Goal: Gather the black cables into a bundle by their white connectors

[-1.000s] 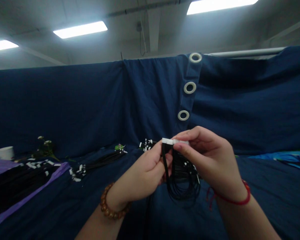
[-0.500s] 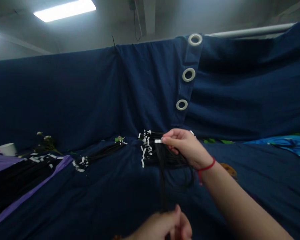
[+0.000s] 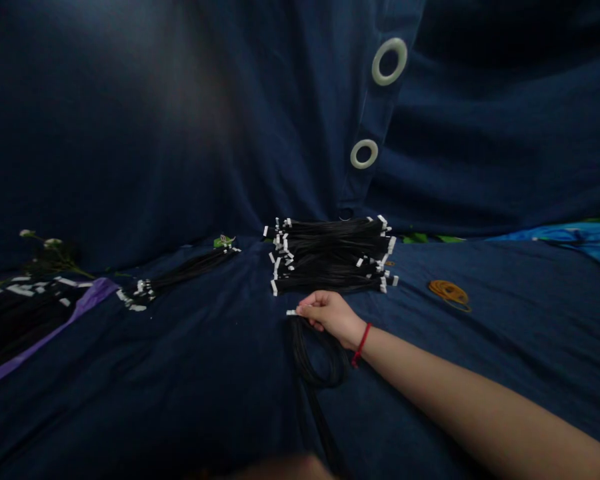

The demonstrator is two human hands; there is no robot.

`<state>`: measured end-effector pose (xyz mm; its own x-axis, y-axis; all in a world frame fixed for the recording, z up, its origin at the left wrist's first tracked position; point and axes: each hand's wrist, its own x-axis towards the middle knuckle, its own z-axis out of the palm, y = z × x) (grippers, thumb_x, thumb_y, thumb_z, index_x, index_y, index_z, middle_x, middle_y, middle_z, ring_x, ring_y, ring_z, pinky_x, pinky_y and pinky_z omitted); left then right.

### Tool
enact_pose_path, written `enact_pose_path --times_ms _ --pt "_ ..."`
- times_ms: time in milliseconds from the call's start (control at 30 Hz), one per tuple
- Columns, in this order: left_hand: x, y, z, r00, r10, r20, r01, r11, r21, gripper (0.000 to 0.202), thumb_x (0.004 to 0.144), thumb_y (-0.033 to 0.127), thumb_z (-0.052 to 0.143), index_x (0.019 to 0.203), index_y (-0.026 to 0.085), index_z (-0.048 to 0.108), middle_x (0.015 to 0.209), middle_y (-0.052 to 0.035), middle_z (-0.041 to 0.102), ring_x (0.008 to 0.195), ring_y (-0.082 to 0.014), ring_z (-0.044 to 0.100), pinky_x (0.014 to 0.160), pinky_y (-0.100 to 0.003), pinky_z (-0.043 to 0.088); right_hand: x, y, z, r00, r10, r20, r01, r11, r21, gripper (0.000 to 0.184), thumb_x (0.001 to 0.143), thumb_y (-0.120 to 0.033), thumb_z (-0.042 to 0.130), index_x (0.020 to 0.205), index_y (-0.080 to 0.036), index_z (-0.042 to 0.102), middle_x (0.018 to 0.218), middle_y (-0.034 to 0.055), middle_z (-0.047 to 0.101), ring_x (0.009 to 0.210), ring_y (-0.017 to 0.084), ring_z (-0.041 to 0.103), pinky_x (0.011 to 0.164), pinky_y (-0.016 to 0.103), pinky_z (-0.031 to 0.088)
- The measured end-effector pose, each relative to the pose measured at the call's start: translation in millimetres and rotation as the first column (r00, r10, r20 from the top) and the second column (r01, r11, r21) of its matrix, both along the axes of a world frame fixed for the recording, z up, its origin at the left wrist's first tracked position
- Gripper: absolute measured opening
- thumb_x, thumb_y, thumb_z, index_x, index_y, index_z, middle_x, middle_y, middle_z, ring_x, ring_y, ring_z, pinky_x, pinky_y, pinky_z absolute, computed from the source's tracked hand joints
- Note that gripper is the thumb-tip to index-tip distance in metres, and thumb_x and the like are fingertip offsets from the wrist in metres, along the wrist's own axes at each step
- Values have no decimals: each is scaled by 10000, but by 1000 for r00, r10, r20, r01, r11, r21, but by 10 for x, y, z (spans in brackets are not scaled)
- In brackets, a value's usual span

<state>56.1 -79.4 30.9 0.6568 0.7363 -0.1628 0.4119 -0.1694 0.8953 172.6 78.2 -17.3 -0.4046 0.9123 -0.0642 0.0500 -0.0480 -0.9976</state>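
My right hand [image 3: 329, 315], with a red string at the wrist, is stretched out over the dark blue cloth [image 3: 210, 373]. Its fingers are pinched on the white connector end of a black wire harness [image 3: 314, 353], whose looped wires trail back toward me on the cloth. Just beyond the hand lies a stack of black wire harnesses with white connectors [image 3: 330, 257]. My left hand [image 3: 285, 467] shows only as a blurred sliver at the bottom edge, near the trailing end of the wires; its fingers are hidden.
A smaller bundle of black harnesses [image 3: 180, 273] lies to the left, more lie on a purple sheet [image 3: 40, 320] at far left. Orange rubber bands [image 3: 449, 292] sit right of the stack. A blue curtain with white eyelets [image 3: 389, 61] hangs behind.
The view has tipped down. My right hand has carried the harness forward and lowered it to the cloth in front of the stack. My left hand has dropped back to the bottom edge.
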Motion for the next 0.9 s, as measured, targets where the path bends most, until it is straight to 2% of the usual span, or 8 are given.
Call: enact_pose_path --times_ms 67,167,300,433,567,667,733,900 --pt "-33 178 -22 982 139 -126 -114 975 189 281 807 370 482 997 180 563 1025 -89 502 1019 -226 408 915 -448 341 -1 2 -4 1000 2 -8 -2 1000 -10 125 838 -216 553 801 -98 543 554 -68 453 404 20 380 372 136 317" --pt "-53 334 -114 878 342 -334 -109 824 557 347 764 417 534 1039 208 561 1093 -78 482 1034 -260 360 918 -484 278 -4 -1 -4 1000 -4 -10 4 1000 -28 116 831 -211 563 822 -97 544 559 -68 459 401 17 380 365 131 314" --pt "-57 338 -208 890 256 -377 19 806 591 308 792 383 509 1058 233 552 1103 -55 503 1024 -227 393 907 -420 299 -5 4 23 1000 -3 -5 2 999 -49 108 823 -200 571 812 -97 541 543 -74 452 388 14 370 355 128 303" --pt "-64 286 -223 926 265 -270 -26 758 652 270 775 270 534 1037 202 540 1086 -58 514 1013 -202 409 885 -358 320 17 13 45 1000 20 -9 -20 998 -61 103 811 -191 584 800 -97 541 528 -77 445 388 16 374 352 127 295" --pt "-125 356 -200 960 260 -105 -95 654 751 115 767 131 514 880 156 520 952 -41 530 922 -149 429 816 -290 329 50 13 56 997 72 -5 -72 996 -61 99 800 -185 596 795 -97 551 524 -78 450 391 17 377 357 126 299" --pt "-248 552 -147 979 191 -67 -53 559 827 95 794 93 467 816 168 521 886 -18 536 906 -131 430 840 -293 311 63 12 68 992 128 13 -127 990 -63 94 801 -169 592 762 -93 553 520 -77 453 385 13 371 353 124 294" --pt "-351 716 -120 973 203 -108 -24 558 830 138 788 222 543 920 185 543 982 -36 529 973 -153 418 877 -308 324 67 12 73 989 145 23 -143 988 -65 93 809 -160 579 753 -93 547 516 -79 450 379 12 365 347 122 286" --pt "-516 989 -190 921 343 -186 -92 655 750 506 745 468 565 1131 146 510 1085 -93 531 1013 -181 435 900 -342 370 68 0 58 985 170 26 -169 985 -42 102 805 -171 587 751 -95 546 492 -87 435 364 12 354 342 125 277"
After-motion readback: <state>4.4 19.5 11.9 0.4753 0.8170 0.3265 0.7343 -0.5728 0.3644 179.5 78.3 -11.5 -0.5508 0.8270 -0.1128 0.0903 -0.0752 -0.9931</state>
